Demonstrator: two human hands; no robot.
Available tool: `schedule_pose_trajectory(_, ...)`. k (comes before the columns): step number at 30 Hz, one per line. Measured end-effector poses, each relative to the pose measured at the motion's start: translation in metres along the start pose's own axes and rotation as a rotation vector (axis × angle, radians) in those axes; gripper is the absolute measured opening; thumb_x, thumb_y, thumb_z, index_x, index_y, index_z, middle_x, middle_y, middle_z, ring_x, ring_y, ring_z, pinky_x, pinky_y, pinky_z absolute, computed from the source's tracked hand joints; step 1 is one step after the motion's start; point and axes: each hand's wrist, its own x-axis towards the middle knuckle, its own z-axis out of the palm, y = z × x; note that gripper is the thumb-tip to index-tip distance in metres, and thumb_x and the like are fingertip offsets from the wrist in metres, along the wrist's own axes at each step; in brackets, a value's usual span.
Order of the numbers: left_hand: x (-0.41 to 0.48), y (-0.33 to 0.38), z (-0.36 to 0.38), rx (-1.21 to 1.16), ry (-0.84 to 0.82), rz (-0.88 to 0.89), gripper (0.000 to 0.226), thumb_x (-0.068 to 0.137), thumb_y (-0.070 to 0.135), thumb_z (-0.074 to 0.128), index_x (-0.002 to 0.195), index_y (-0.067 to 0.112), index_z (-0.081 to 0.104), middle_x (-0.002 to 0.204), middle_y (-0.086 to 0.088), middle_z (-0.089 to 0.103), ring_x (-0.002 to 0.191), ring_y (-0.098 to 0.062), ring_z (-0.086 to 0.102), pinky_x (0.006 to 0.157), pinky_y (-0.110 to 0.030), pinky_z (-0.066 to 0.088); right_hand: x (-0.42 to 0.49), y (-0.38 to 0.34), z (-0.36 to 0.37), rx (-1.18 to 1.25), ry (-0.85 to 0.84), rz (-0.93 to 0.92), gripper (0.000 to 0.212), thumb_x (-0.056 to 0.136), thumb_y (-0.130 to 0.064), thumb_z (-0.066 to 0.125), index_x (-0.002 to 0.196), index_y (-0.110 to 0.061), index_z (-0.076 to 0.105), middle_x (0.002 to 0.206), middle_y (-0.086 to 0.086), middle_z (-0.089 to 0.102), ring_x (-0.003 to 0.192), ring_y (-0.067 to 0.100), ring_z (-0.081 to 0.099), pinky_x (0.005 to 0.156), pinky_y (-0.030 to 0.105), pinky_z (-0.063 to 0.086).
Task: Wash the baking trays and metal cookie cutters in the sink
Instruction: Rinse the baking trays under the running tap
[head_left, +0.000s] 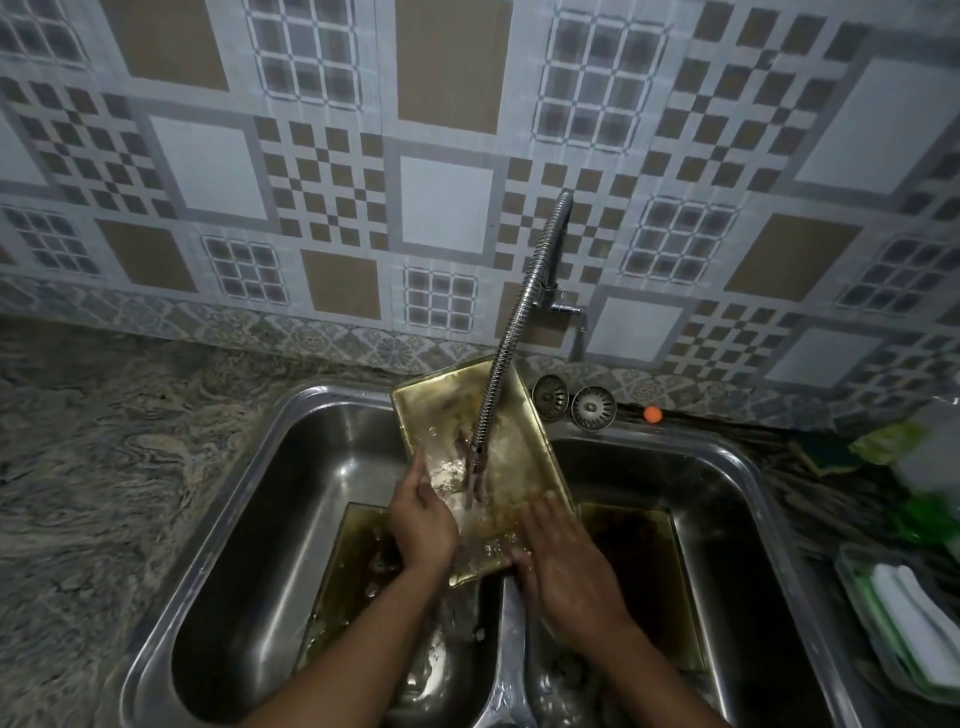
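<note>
A tarnished, golden rectangular baking tray (514, 457) leans tilted over the divider of the double steel sink (249, 467), its far end against the back rim. Water runs from the flexible metal tap (511, 338) onto the tray's middle. My left hand (423, 519) grips the tray's left edge. My right hand (566, 566) lies flat on the tray's lower right corner, fingers spread. A second greasy tray (353, 571) lies in the left basin, and a dark one (644, 571) lies in the right basin. No cookie cutters show.
Two round sink strainers (571, 402) and a small orange ball (652, 413) sit on the sink's back rim. A green-edged container (904, 634), green bottle and sponge crowd the right counter. Marbled stone counter (88, 467) stretches to the left. Patterned wall tiles stand behind.
</note>
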Motion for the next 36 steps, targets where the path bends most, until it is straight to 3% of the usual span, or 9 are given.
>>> schedule_pose_trajectory(2,-0.002,0.003,0.001,0.073,-0.012,0.062,0.045,0.103,0.003,0.038,0.139,0.026,0.054,0.124,0.002,0.059,0.104,-0.018,0.060,0.088,-0.025,0.050,0.009,0.002,-0.002,0.094,-0.045,0.130,0.067,0.099,-0.052,0.018,0.155,-0.017,0.005,0.159,-0.005,-0.011,0.149,0.013,-0.008,0.121,0.034,0.017)
schedule_pose_trajectory(6,0.002,0.001,-0.007,0.151,-0.034,0.126,0.045,0.101,0.003,0.039,0.137,0.024,0.055,0.111,-0.004,0.060,0.082,-0.015,0.059,0.065,-0.006,0.042,0.039,-0.014,-0.003,0.158,-0.026,0.138,0.063,0.103,-0.048,0.019,0.155,-0.020,-0.001,0.160,-0.006,-0.013,0.149,0.013,-0.009,0.122,0.038,0.008)
schedule_pose_trajectory(10,0.021,0.003,-0.022,0.191,-0.065,0.107,0.047,0.100,0.001,0.037,0.140,0.019,0.052,0.113,-0.009,0.063,0.072,-0.011,0.056,0.063,-0.011,0.045,0.064,-0.028,-0.003,0.168,-0.047,0.072,0.061,0.104,-0.039,0.023,0.155,-0.013,0.003,0.163,0.002,-0.005,0.149,0.016,-0.008,0.122,0.039,0.009)
schedule_pose_trajectory(14,0.030,0.004,-0.034,0.234,-0.218,0.129,0.044,0.101,0.001,0.038,0.135,0.019,0.058,0.123,-0.004,0.065,0.096,-0.010,0.064,0.083,-0.012,0.050,0.082,-0.042,-0.009,0.149,-0.047,-0.023,0.064,0.101,-0.040,0.024,0.156,-0.016,0.002,0.163,0.005,0.000,0.149,0.019,-0.010,0.122,0.043,-0.002)
schedule_pose_trajectory(20,0.003,-0.003,-0.014,0.215,-0.338,0.096,0.038,0.099,-0.002,0.043,0.128,0.012,0.063,0.121,0.000,0.066,0.102,-0.005,0.060,0.079,-0.001,0.042,0.104,-0.043,-0.032,0.032,-0.089,0.021,0.066,0.098,-0.038,0.035,0.154,-0.011,0.014,0.162,0.009,0.009,0.149,0.028,0.003,0.120,0.050,0.005)
schedule_pose_trajectory(25,0.016,-0.015,-0.025,0.169,-0.252,-0.052,0.038,0.100,0.008,0.044,0.132,0.020,0.060,0.127,-0.003,0.065,0.101,-0.013,0.064,0.089,-0.029,0.055,0.069,-0.028,-0.024,-0.104,-0.088,-0.123,0.048,0.102,-0.032,0.030,0.147,-0.019,0.037,0.157,0.004,0.030,0.147,0.020,0.019,0.119,0.045,0.009)
schedule_pose_trajectory(29,0.013,-0.019,-0.029,0.171,-0.252,-0.073,0.036,0.101,0.009,0.046,0.131,0.023,0.061,0.115,0.002,0.069,0.080,-0.009,0.062,0.071,-0.026,0.055,0.047,-0.005,-0.031,0.259,0.084,0.127,0.057,0.097,-0.021,0.050,0.150,-0.027,0.030,0.161,-0.004,0.017,0.149,0.018,0.011,0.119,0.042,0.006)
schedule_pose_trajectory(32,0.013,-0.020,-0.029,0.140,-0.267,-0.111,0.036,0.100,0.011,0.049,0.131,0.024,0.061,0.120,-0.003,0.068,0.097,-0.016,0.065,0.086,-0.035,0.058,0.033,0.002,-0.039,0.856,0.042,0.485,0.065,0.096,-0.015,0.056,0.152,-0.023,0.025,0.150,0.004,0.041,0.134,0.021,0.043,0.109,0.034,0.036)
schedule_pose_trajectory(36,0.014,-0.021,-0.033,0.235,-0.333,-0.114,0.040,0.095,0.018,0.062,0.134,0.022,0.058,0.133,-0.006,0.062,0.118,-0.022,0.059,0.101,-0.039,0.050,0.020,-0.006,-0.051,1.570,-0.067,0.685,0.034,0.100,-0.008,0.043,0.123,-0.028,0.059,0.116,0.008,0.069,0.104,0.028,0.068,0.091,0.050,0.054)
